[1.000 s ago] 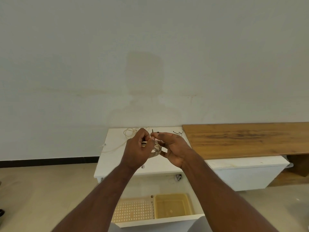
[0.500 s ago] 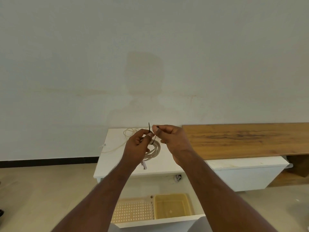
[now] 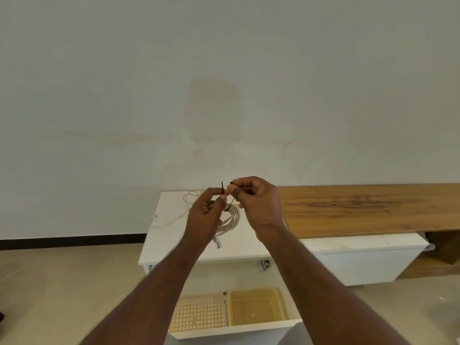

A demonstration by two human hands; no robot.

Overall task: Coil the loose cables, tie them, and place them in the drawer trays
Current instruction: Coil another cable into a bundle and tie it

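Two ends of the dark tie point(image 3: 227, 204) stand just above centre frame, one pinched in the left hand point(image 3: 205, 215), one in the right hand point(image 3: 256, 202), its loop running down around the coiled cable point(image 3: 230, 219) hanging between them.

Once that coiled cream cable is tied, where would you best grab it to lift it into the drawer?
Probably at the bundled strands beside the black tie, coming from above. There the coiled cable hangs gathered into one bunch, so one grip takes every loop; its plug end dangles loose below and would let the coil swing.
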